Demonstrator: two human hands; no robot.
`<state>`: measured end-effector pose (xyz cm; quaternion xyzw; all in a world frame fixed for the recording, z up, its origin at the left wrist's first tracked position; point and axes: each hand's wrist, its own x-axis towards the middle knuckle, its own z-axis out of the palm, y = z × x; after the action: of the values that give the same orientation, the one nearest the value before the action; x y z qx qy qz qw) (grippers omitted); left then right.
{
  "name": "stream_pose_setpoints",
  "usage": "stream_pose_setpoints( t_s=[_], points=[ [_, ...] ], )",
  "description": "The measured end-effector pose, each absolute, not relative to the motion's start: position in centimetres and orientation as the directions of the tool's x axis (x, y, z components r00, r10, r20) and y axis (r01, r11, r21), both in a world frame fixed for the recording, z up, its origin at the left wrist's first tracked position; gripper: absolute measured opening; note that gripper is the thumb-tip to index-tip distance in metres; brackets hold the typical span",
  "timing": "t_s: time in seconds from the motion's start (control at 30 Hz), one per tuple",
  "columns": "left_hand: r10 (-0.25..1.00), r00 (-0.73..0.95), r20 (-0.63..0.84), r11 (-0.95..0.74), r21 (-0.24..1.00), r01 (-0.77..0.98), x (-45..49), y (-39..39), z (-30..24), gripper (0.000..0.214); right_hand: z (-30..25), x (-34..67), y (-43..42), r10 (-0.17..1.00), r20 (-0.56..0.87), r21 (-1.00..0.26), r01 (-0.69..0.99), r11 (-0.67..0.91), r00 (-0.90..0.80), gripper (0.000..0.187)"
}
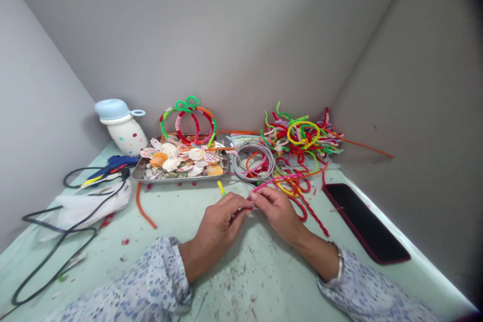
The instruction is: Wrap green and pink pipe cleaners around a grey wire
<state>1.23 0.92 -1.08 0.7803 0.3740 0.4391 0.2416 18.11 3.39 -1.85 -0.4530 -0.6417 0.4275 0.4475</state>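
Fingertips almost touching, my two hands meet over the middle of the table. My left hand (219, 229) is pinched at the near end of a pink pipe cleaner (266, 184). Also in a pinch, my right hand (278, 211) grips the same pipe cleaner, which trails off to the upper right. What lies right between the fingertips is mostly hidden. Just beyond them is a coil of grey wire (234, 166), with a yellow-green pipe cleaner piece (221, 188) near my left knuckles.
A metal tray (181, 179) of seashells stands at the back, with colourful pipe cleaner rings (178, 123) behind. Pipe cleaners (302, 136) lie heaped at right, near a phone (366, 224). At left are a white bottle (128, 136), a blue tool (118, 162) and a black cord (64, 231).
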Motion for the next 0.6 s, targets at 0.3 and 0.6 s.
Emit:
stream_pose_setpoints(
  t_s=[0.3,0.6],
  points=[
    [0.820,0.320,0.474,-0.571,0.713,0.407,1.19,0.86,-1.03,0.015,-1.82,17.89,3.26,0.967,0.210,-0.938,0.249,0.241,-0.144,0.027],
    [0.863,0.256,0.437,-0.506,0.741,0.441,1.24,0.89,-0.92,0.011,-1.70,18.07,3.13,0.949,0.277,-0.932,0.201,0.303,-0.150,0.032]
  ],
)
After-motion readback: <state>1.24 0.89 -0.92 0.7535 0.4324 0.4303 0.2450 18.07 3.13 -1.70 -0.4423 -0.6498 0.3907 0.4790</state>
